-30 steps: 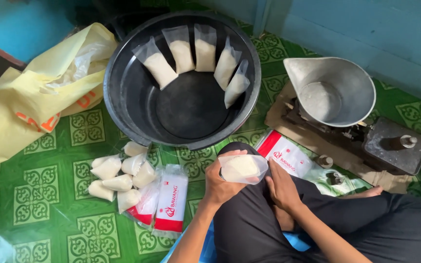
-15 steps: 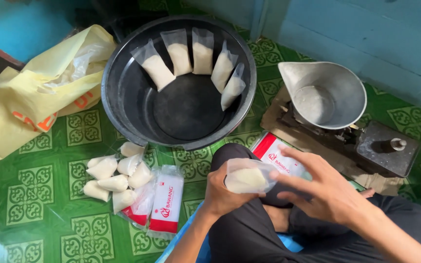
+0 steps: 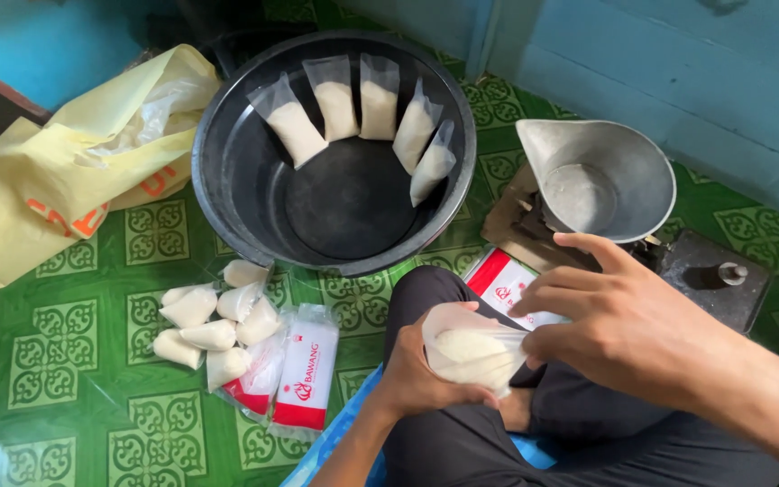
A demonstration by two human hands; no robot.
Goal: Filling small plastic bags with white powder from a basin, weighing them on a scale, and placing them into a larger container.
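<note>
My left hand point(image 3: 416, 379) grips a small clear plastic bag point(image 3: 469, 353) partly filled with white powder, held over my lap. My right hand point(image 3: 615, 316) pinches the bag's open top edge with thumb and fingers. Ahead sits a black round basin point(image 3: 236, 180) with several filled bags of white powder point(image 3: 358, 113) leaning against its far wall. A metal scoop pan point(image 3: 597, 180) with a little white powder rests on a scale to the right.
A yellow plastic bag point(image 3: 56, 180) lies at the left. Several tied white packets point(image 3: 214, 325) and red-and-white packs of empty bags point(image 3: 304, 379) lie on the green patterned floor. Another red-and-white pack point(image 3: 502, 280) lies by my knee. A blue wall stands behind.
My right hand has come up from my lap to the bag's top edge and pinches it. The bag has turned in my left hand, with its open end now to the right.
</note>
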